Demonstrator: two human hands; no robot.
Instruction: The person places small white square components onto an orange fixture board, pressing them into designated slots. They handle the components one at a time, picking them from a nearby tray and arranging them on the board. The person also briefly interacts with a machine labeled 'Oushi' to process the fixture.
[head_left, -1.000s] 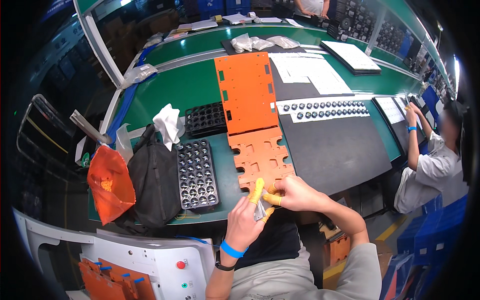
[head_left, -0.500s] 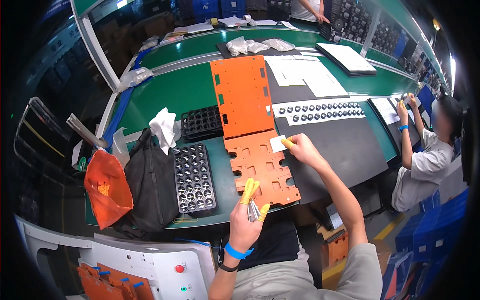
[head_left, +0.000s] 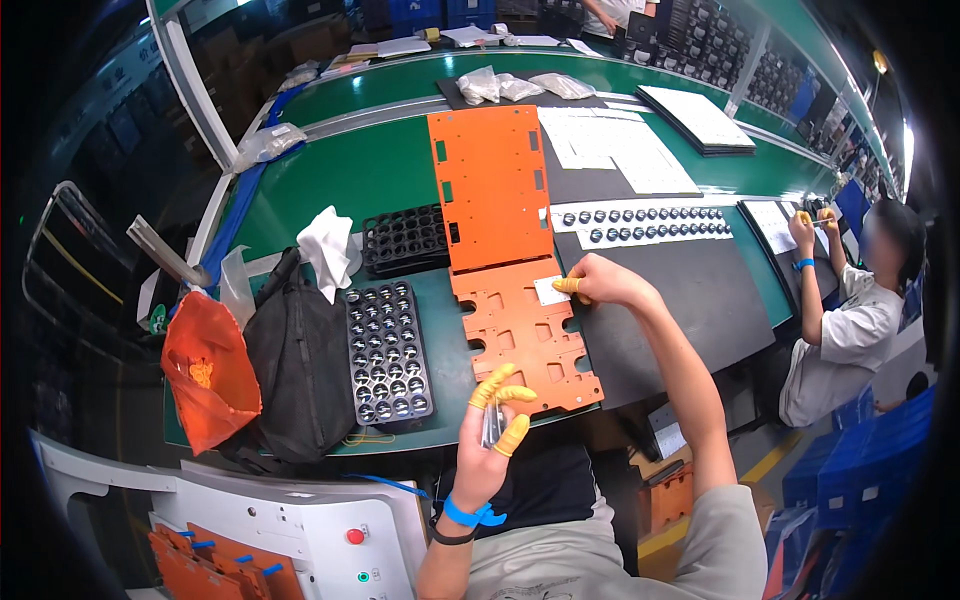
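Note:
An orange hinged fixture plate lies on the table, its lid (head_left: 490,190) swung back and its lower half (head_left: 522,345) full of pockets and cutouts. At the upper right of that lower half, my right hand (head_left: 612,280), in yellow finger cots, pinches a small white flat piece (head_left: 549,291) with dark dots against the plate. Nearer to me, my left hand (head_left: 485,450) curls around a few thin silvery pieces (head_left: 492,425) by the fixture's front edge. Their exact kind is unclear. A blue band circles my left wrist.
A black tray of round lens-like parts (head_left: 388,355) is left of the fixture, with another black tray (head_left: 402,240) behind. Further left are a black bag (head_left: 300,370) and an orange bag (head_left: 205,375). Rows of round black parts (head_left: 650,225) line the right; a co-worker (head_left: 860,300) sits beyond.
My right hand has tilted over, and the white piece has come slightly left and down, dots now showing. My left hand has shifted slightly left, its fingers bent more around the silvery pieces.

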